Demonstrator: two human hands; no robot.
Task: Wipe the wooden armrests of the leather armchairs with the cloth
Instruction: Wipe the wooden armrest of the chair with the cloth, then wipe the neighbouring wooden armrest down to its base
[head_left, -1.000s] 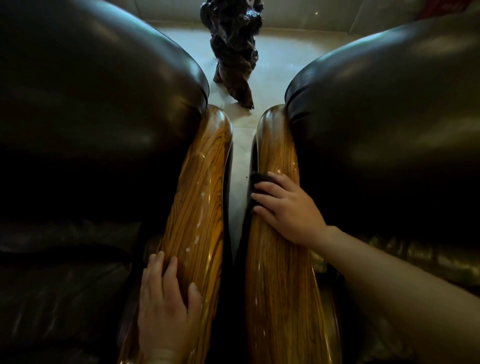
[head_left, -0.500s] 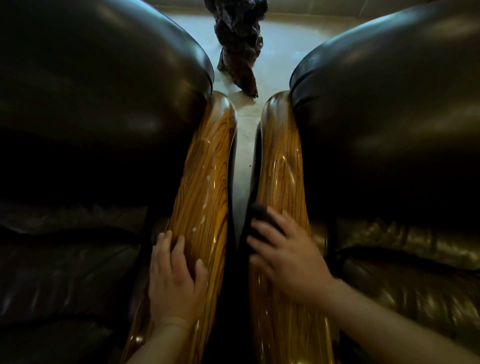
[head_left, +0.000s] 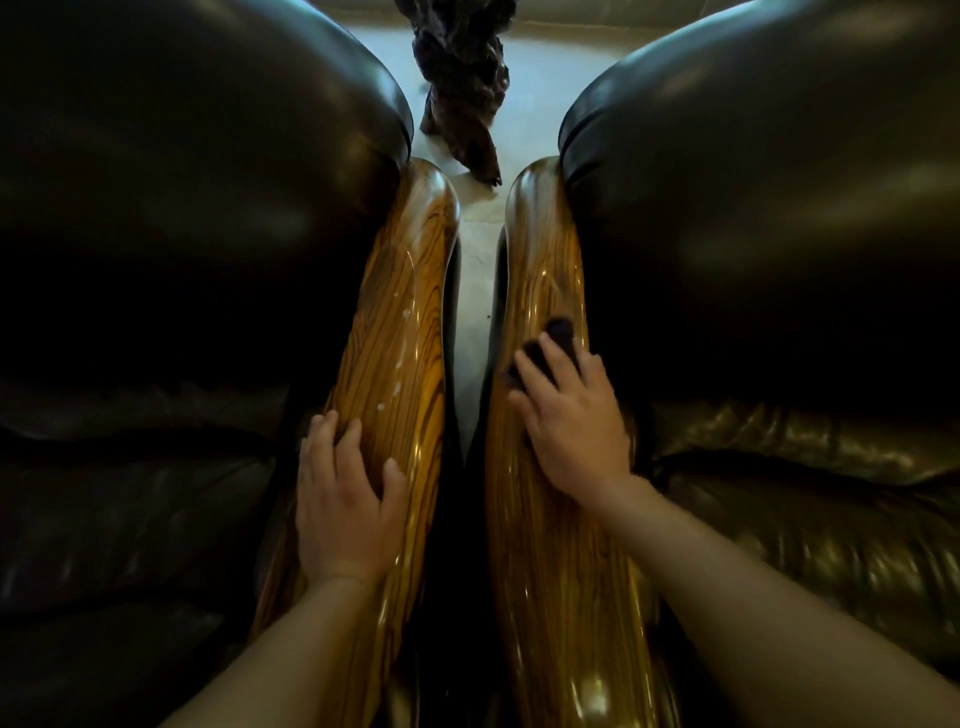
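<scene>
Two glossy wooden armrests sit side by side between dark leather armchairs. Right hand (head_left: 574, 415) presses a dark cloth (head_left: 550, 345) flat onto the right armrest (head_left: 545, 270), fingers (head_left: 530, 371) slightly spread over it. Left hand (head_left: 345, 493) lies flat on the left armrest (head_left: 410, 291), fingers loosely together, holding nothing.

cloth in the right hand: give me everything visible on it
The cloth is dark, almost black, soft-looking and bunched; only a small part shows past the fingers of the right hand, which covers the rest. That hand presses it flat on the upper face of the right wooden armrest, about midway along. Pattern and full extent cannot be told.
</scene>
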